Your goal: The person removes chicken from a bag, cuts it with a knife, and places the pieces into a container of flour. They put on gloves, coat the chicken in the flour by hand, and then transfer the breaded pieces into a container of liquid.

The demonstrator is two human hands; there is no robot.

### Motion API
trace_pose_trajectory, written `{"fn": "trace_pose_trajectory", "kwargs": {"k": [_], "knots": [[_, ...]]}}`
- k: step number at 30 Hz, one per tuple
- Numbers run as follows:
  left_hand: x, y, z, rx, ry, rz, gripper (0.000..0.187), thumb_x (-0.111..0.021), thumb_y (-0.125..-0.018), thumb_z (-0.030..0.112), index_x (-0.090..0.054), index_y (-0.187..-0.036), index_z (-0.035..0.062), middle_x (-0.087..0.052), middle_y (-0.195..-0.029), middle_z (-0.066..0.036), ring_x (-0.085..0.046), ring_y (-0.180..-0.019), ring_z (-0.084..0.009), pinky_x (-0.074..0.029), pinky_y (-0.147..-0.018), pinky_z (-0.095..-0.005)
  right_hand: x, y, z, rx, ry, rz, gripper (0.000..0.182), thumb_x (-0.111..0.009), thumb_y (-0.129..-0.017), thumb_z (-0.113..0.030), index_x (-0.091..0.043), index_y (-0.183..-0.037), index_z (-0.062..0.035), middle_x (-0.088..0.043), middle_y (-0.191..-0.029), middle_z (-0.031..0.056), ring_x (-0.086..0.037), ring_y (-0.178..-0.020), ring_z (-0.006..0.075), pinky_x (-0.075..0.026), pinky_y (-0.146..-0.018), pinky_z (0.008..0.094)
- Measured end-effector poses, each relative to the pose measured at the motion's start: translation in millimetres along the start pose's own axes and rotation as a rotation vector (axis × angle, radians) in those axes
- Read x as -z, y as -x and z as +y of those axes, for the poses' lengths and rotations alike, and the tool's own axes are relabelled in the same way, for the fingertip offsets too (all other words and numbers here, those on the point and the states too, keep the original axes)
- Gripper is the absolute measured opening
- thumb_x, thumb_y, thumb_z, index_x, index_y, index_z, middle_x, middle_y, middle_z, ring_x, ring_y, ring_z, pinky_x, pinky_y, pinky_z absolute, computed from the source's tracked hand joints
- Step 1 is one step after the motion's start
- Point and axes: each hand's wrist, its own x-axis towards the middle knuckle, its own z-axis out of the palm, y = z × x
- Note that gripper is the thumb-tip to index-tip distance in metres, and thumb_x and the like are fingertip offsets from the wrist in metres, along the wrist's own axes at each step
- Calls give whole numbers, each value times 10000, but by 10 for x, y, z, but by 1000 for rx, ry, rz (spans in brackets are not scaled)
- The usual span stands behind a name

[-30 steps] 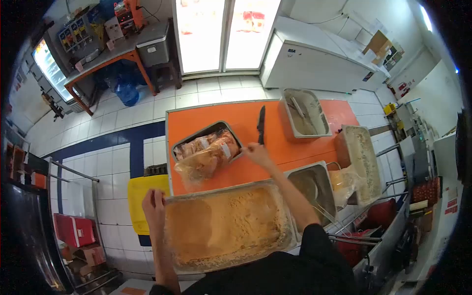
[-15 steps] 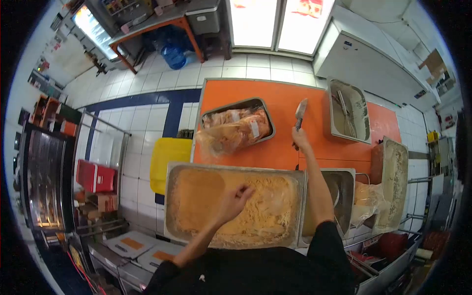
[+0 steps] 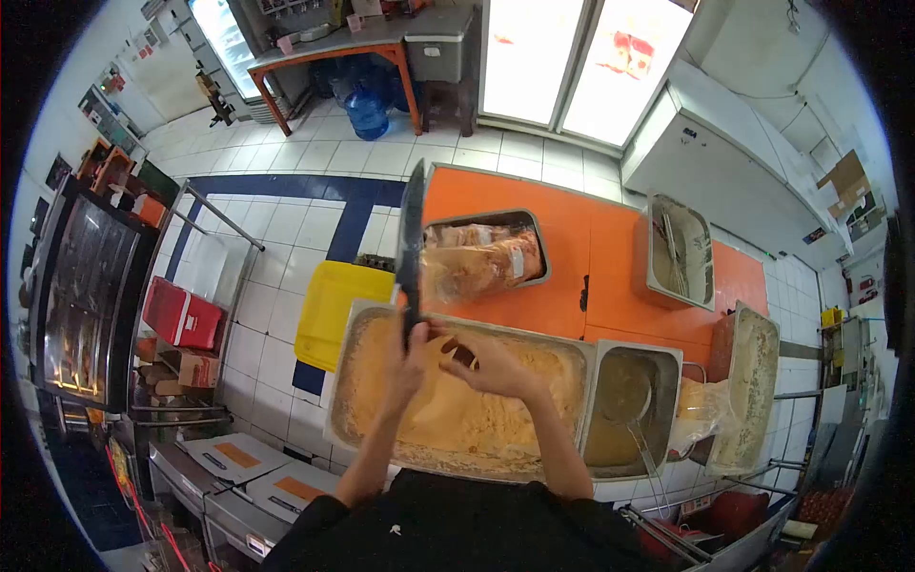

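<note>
The left hand [image 3: 408, 367] is closed around the lower end of a knife [image 3: 413, 229], whose dark blade points toward the top of the view and crosses the left edge of the orange table [image 3: 543, 195]. The right hand [image 3: 491, 370] is beside it, fingers curled and partly spread, with a space between thumb and fingertips; whether it touches the knife or holds anything small, I cannot tell. Both hands are over a wide metal tub [image 3: 589, 381] of orange-tan powder [image 3: 467, 415], smooth in places and clumpy in others. Beyond the tub, on the table, a dark-rimmed tray [image 3: 545, 257] holds meat in clear plastic [image 3: 486, 259], with 1 pale label showing; part of the plastic hangs over the near left rim. A yellow tray [image 3: 334, 315] lies to the left, near the tub's upper corner. Just right of the tub is a smaller metal pan [image 3: 675, 381] of cloudy liquid, with a long-handled strainer [image 3: 626, 398] resting in it. Next come a clear plastic bag [image 3: 703, 412] with pale contents and a long pan [image 3: 753, 391] crusted with whitish residue. At the table's far right, a deep metal container [image 3: 658, 262] has metal utensils [image 3: 674, 253] leaning inside. On the floor beyond are a blue water bottle [image 3: 366, 114] and a white chest freezer [image 3: 729, 162].
</note>
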Motion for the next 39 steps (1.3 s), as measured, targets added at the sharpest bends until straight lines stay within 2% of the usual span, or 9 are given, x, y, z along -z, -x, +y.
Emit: {"fn": "trace_pose_trajectory", "kwargs": {"k": [6,13,16,18,20,24,26,29,39], "knots": [[1026,185,-48,-135,-62,167,387,-459,-1000,210,-459,-1350,45,-477,-878,33,-444,-754,-63,-427,-668,-214,-565,-1222,326,-195,653,504,507,-598,-833,-500,-645,-937,-6,-684,-805,169,-667,-812,349,-512,-723,463],[1131,408,-105,161,-60,89,251,-476,-989,192,-490,-1155,5,-516,-880,-23,-494,-696,-106,-457,-631,-235,-482,-1603,921,-414,762,138,491,-631,-807,-387,-605,-1111,-3,-689,-821,177,-665,-911,338,-517,-790,456],[1154,420,-203,137,-243,90,260,-478,-982,216,-489,-1148,16,-534,-816,-59,-527,-671,-149,-465,-639,-312,-112,-1327,572,-243,1020,85,301,-611,-820,-220,-649,-1028,-6,-690,-884,170,-685,-839,314,-543,-706,416],[1200,358,-318,74,-365,84,291,-480,-976,240,-485,-1177,30,-558,-784,-101,-571,-680,-190,-480,-663,-379,363,-1129,158,416,911,570,303,-628,-804,-223,-659,-1014,-7,-690,-849,169,-686,-832,314,-548,-690,399],[1223,254,-390,58,-645,-20,324,-514,-952,270,-516,-1157,19,-626,-837,-181,-624,-737,-332,-475,-675,-448,715,-983,-21,-173,1017,458,392,-683,-763,-243,-625,-1062,4,-684,-868,184,-680,-851,321,-547,-678,397],[867,105,50,-77,-741,-86,331,-524,-934,286,-556,-1137,27,-651,-931,-224,-629,-836,-408,-475,-709,-467,1457,-820,209,-383,1150,353,216,-590,-837,-137,-575,-1007,-5,-671,-835,191,-663,-769,370,-539,-667,436],[659,-62,164,37,-810,-241,321,-530,-922,267,-566,-1131,26,-659,-903,-224,-634,-836,-412,-480,-707,-475,1518,-819,480,33,968,779,147,-569,-859,-111,-534,-933,11,-649,-757,198,-652,-706,378,-514,-594,463],[350,-312,115,-124,-946,-184,308,-536,-909,251,-559,-1123,30,-658,-863,-218,-635,-792,-408,-487,-684,-485,1330,-935,803,21,806,906,294,-573,-855,-96,-547,-1117,35,-633,-719,198,-631,-650,364,-509,-592,442],[-541,-1004,30,-330,-1000,-298,318,-505,-909,268,-574,-1067,0,-652,-804,-203,-644,-739,-399,-505,-654,-493,1014,-937,1096,207,742,789,354,-538,-855,-71,-500,-1189,38,-547,-592,232,-580,-510,361,-430,-465,432]]}}
